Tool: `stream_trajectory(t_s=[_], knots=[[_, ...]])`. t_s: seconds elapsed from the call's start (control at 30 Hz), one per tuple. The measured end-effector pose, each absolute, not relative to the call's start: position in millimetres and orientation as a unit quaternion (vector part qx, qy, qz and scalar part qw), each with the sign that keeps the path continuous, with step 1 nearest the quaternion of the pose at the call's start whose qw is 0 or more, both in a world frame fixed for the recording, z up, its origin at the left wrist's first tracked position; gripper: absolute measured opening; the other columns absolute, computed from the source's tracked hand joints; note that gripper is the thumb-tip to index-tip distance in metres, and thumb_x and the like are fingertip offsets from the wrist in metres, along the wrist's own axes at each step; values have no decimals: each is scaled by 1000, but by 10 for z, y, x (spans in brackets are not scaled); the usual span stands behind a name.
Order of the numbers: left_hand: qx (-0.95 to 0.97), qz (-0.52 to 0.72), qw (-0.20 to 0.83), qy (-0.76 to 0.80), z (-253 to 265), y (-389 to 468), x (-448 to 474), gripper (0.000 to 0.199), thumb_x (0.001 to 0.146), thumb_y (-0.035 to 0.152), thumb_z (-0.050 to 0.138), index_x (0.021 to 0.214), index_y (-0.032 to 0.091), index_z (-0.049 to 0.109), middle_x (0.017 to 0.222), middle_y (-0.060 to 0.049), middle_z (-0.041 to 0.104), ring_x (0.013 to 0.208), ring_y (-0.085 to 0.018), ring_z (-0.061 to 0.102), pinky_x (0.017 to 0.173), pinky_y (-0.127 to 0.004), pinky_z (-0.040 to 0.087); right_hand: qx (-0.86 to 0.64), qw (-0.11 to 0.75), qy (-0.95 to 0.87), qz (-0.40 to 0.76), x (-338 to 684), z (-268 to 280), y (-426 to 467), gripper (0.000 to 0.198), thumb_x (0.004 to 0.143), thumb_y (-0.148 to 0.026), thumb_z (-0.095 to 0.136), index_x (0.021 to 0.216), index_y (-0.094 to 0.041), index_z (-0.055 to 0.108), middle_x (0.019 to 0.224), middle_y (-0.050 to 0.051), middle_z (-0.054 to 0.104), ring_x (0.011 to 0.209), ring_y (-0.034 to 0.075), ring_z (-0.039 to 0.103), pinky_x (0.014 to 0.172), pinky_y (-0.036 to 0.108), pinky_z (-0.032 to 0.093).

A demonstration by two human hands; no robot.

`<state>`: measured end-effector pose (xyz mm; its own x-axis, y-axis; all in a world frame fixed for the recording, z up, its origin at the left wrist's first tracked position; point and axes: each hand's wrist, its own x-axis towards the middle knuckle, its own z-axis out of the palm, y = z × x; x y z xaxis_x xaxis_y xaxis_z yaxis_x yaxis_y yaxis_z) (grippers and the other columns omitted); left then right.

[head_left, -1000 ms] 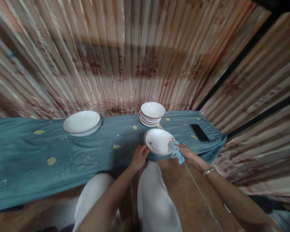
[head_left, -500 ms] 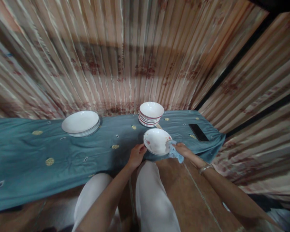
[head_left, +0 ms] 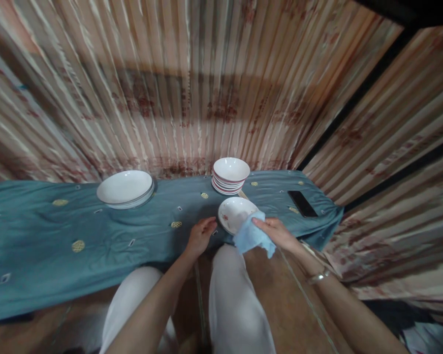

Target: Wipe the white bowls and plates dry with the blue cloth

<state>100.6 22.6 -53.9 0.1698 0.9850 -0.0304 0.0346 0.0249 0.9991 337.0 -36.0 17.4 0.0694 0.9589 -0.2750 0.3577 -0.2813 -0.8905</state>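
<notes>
Floral-rimmed dish [head_left: 229,215] on cloth-covered desk [head_left: 147,241], between two hands: just right of left hand [head_left: 200,238], left of right hand [head_left: 278,232]. Left hand bare, fingers loosely bent, near dish rim with small gap. Right hand pinching blue cloth [head_left: 253,237]; cloth hanging over dish's near right side. Bowl stack [head_left: 231,170] beyond both hands, behind dish. Plate stack [head_left: 124,188] well left of left hand. Black phone [head_left: 302,203] right of right hand, farther back.
</notes>
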Motion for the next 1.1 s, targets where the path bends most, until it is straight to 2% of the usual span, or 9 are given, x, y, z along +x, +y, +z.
stream_trajectory(t_s=[0.13, 0.2, 0.37, 0.43, 0.5, 0.63, 0.8, 0.97, 1.1], knots=[[457, 438, 652, 417, -359, 163, 853, 42, 70, 50, 68, 95, 16, 73, 97, -11, 73, 95, -26, 66, 82, -37, 51, -588, 407, -508, 480, 2905, 201, -192, 57, 62, -73, 63, 59, -16, 62, 53, 0, 58, 46, 10, 49, 45, 23, 37], [456, 429, 662, 411, -298, 137, 769, 49, 65, 48, 73, 102, 16, 70, 107, -12, 71, 97, -27, 66, 80, -38, 52, -565, 427, -514, 484, 2703, 189, -72, 56, 61, -71, 65, 65, -15, 65, 57, 0, 61, 51, 11, 51, 48, 23, 39], [553, 512, 487, 443, -226, 139, 509, 79, 56, 31, 82, 129, 26, 53, 140, -11, 51, 123, -29, 51, 95, -44, 47, -530, 446, -528, 491, 2272, 180, 172, 51, 64, -66, 67, 72, -16, 64, 58, -1, 59, 52, 10, 48, 47, 22, 35], [625, 521, 378, 441, -216, 161, 377, 73, 58, 27, 82, 126, 26, 56, 142, -10, 48, 131, -28, 44, 104, -46, 39, -521, 449, -523, 503, 2106, 178, 249, 49, 65, -65, 67, 70, -16, 62, 57, -2, 57, 50, 9, 45, 46, 22, 34], [671, 515, 303, 439, -222, 195, 230, 51, 67, 23, 75, 116, 25, 64, 139, -9, 52, 129, -25, 47, 108, -44, 36, -515, 448, -514, 519, 1947, 164, 323, 49, 64, -64, 69, 68, -16, 62, 56, -3, 55, 49, 8, 44, 45, 22, 32], [686, 502, 262, 457, -250, 270, -77, 19, 81, 21, 58, 92, 23, 73, 122, -7, 65, 110, -22, 62, 100, -39, 45, -477, 425, -511, 575, 1706, 90, 465, 48, 58, -61, 76, 72, -16, 67, 58, -3, 57, 51, 7, 44, 45, 20, 30], [652, 505, 281, 491, -196, 223, -303, 17, 83, 28, 57, 86, 23, 74, 108, -7, 70, 99, -22, 65, 95, -39, 47, -423, 399, -469, 664, 1556, -80, 597, 47, 53, -53, 82, 79, -15, 72, 62, -2, 64, 50, 7, 48, 48, 20, 35], [651, 499, 279, 499, -136, 124, -254, 36, 60, 24, 79, 96, 25, 72, 125, -8, 62, 122, -27, 52, 108, -42, 35, -419, 426, -410, 689, 1417, -241, 613, 45, 53, -54, 82, 72, -15, 70, 55, -4, 61, 46, 7, 47, 47, 21, 36], [627, 501, 313, 508, -166, 162, -262, 16, 71, 19, 67, 83, 26, 74, 118, -6, 66, 113, -24, 58, 106, -40, 37, -404, 413, -391, 717, 1386, -265, 570, 46, 50, -54, 83, 68, -15, 69, 53, -5, 60, 45, 6, 46, 46, 20, 37]])
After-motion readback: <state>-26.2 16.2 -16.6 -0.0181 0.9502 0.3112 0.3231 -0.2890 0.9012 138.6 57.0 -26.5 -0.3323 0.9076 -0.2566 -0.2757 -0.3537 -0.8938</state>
